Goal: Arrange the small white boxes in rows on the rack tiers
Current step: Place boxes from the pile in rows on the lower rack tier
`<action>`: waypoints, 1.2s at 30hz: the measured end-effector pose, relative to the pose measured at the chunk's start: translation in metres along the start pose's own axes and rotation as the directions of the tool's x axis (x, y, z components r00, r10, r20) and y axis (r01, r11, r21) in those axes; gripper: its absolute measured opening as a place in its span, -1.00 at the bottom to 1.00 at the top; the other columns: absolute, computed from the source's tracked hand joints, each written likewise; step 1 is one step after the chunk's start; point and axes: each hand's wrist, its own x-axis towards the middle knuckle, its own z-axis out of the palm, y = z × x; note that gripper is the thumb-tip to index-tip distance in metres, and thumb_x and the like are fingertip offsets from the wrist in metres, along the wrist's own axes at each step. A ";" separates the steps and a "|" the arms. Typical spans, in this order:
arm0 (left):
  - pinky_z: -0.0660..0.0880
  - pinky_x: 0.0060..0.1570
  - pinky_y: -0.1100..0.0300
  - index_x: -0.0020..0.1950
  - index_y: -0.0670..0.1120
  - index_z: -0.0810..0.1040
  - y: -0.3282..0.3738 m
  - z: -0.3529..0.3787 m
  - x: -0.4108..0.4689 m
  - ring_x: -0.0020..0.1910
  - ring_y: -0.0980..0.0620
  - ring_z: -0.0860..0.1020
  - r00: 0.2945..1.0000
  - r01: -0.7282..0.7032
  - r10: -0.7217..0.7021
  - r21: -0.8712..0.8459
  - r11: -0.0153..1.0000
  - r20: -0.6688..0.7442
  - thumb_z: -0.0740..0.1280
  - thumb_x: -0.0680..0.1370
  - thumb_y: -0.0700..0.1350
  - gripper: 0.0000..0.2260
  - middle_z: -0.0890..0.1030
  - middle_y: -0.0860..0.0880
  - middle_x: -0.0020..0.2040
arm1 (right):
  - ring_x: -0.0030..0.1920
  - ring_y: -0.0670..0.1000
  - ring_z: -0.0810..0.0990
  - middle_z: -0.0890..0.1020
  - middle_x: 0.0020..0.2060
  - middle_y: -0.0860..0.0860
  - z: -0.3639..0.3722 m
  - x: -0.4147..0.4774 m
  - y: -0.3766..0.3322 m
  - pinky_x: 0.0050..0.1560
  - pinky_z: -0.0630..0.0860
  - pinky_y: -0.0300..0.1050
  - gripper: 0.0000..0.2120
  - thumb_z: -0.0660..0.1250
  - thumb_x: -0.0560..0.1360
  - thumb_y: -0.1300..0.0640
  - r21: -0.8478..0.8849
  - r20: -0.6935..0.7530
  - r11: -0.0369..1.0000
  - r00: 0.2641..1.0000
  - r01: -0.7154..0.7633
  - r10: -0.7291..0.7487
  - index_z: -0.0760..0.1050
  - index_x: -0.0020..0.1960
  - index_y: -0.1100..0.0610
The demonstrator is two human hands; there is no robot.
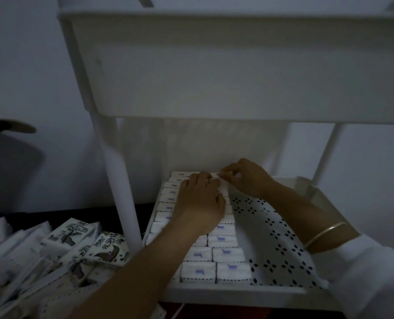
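Here, left fingers lie flat on small white boxes in the tier; right fingers pinch one.

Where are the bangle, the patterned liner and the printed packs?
bangle (322, 232): head view, middle of the band.
patterned liner (272, 238): head view, a bare patch.
printed packs (74, 233): head view, top pack's face.

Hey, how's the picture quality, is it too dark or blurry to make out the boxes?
Head view: dim, bluish light, no glare; the small white boxes on the lower tier are legible; the printed packs at lower left are soft and smeared; the rack post bows from wide-angle distortion.
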 end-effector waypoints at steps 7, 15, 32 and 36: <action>-0.20 0.51 0.15 0.59 0.01 -0.08 0.001 -0.008 0.003 0.55 0.11 -0.11 0.977 -0.034 0.058 -0.120 0.992 0.206 -0.07 0.69 0.00 -0.53 -0.13 0.08 0.59 | 0.02 0.05 0.54 0.54 0.14 0.09 -0.025 -0.053 -0.013 0.01 0.50 -0.07 -0.65 0.08 0.60 0.23 0.630 0.206 0.701 0.943 -0.333 0.262 0.39 0.34 0.02; -0.19 0.52 0.06 0.59 0.02 -0.12 -0.001 -0.008 0.011 0.56 0.10 -0.13 0.934 -0.034 0.034 -0.005 0.999 0.355 -0.12 0.67 0.09 -0.50 -0.13 0.07 0.60 | 0.03 0.03 0.66 0.64 0.08 0.10 -0.056 -0.126 -0.016 -0.07 0.60 -0.21 -0.65 0.33 0.51 0.33 0.767 0.241 0.567 0.954 -0.300 0.179 0.50 0.25 0.07; 0.24 0.32 0.20 0.40 -0.07 0.43 0.028 -0.055 -0.059 0.38 -0.01 0.36 0.975 -0.223 0.212 -0.236 0.946 -0.070 0.15 0.64 -0.08 -0.67 0.38 -0.03 0.45 | 0.05 -0.03 0.66 0.69 0.04 -0.01 -0.044 -0.202 -0.016 0.11 0.59 -0.12 -0.76 0.29 0.52 0.37 0.738 0.219 0.603 0.953 -0.302 0.210 0.62 0.10 0.17; 0.21 0.35 0.21 0.37 -0.04 0.45 0.024 -0.067 -0.087 0.41 0.04 0.33 0.965 -0.263 0.254 -0.271 0.926 -0.070 0.19 0.63 -0.08 -0.69 0.36 0.02 0.45 | 0.06 -0.05 0.65 0.67 0.08 -0.05 -0.042 -0.205 -0.018 0.09 0.59 -0.15 -0.73 0.26 0.54 0.36 0.730 0.187 0.628 0.962 -0.270 0.197 0.64 0.11 0.12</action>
